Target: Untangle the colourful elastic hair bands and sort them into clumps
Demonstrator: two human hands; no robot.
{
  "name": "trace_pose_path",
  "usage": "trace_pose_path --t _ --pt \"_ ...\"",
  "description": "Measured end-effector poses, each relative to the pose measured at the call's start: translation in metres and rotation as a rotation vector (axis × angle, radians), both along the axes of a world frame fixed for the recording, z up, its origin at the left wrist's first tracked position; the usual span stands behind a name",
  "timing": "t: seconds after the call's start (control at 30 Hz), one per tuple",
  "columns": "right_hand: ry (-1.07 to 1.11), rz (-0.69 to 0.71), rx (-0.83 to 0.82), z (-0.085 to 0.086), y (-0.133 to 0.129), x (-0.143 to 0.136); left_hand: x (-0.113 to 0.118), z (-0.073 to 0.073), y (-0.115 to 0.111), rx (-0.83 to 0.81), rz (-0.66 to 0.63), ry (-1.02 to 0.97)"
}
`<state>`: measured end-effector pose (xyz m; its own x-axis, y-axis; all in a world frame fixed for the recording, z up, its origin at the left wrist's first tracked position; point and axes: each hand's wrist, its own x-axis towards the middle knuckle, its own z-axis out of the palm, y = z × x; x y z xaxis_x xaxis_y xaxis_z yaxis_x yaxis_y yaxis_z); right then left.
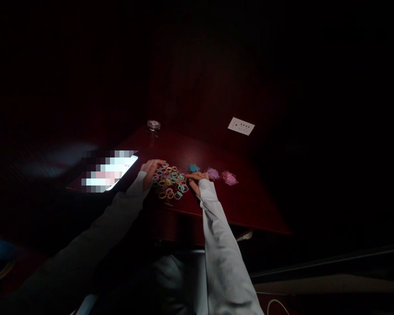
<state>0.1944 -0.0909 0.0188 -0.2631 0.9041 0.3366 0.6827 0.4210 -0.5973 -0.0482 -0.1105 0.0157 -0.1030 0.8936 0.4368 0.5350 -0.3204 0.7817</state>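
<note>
A loose pile of colourful hair ties (168,182), with some thin strands among them, lies on the dark red table (249,210). My left hand (150,169) rests at the pile's upper left edge, its fingers stretched over the hair ties. From the right, my right hand (197,178) reaches to the pile with a finger extended onto its edge. Nothing held shows in either hand, though the dim light hides fine detail. Beyond my right hand are three small heaps of thin bands: a blue heap (193,168), a purple heap (212,173) and a pink heap (230,177).
A lit screen (118,170), partly blurred out, is left of my left hand. At the table's far left corner stands a small clear round container (153,125). A white socket plate (241,126) is behind the table. Darkness hides most of the surroundings.
</note>
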Motion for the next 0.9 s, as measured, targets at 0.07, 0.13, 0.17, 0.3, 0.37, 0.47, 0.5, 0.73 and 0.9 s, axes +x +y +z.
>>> trace_pose_path --t 0.07,0.13,0.17,0.3,0.37,0.47,0.5,0.73,0.9 --pt "-0.015 0.032 -0.017 0.002 -0.001 0.000 0.004 0.000 0.007 0.005 -0.014 -0.075" --pt "0.000 0.061 -0.030 0.003 -0.003 0.001 0.005 -0.003 0.011 0.007 -0.036 -0.100" --pt "0.015 0.067 -0.031 0.004 -0.003 0.001 0.005 -0.005 0.011 0.002 -0.046 -0.095" --pt "0.069 0.014 0.003 0.000 0.000 0.005 0.003 -0.010 0.009 -0.032 -0.050 -0.090" --pt "0.076 -0.050 0.021 -0.004 0.003 0.006 0.003 -0.011 0.008 -0.043 -0.036 -0.095" --pt "0.077 -0.111 0.028 -0.007 0.006 0.006 0.005 -0.011 0.008 -0.057 -0.016 -0.075" --pt "0.077 -0.121 0.026 -0.008 0.007 0.006 0.006 -0.010 0.008 -0.061 -0.010 -0.062" --pt "0.045 -0.091 0.034 -0.013 0.011 0.004 0.007 -0.008 0.005 -0.064 0.011 0.030" --pt "0.031 -0.073 0.056 -0.011 0.009 0.003 0.007 -0.014 0.008 -0.039 0.017 -0.008"
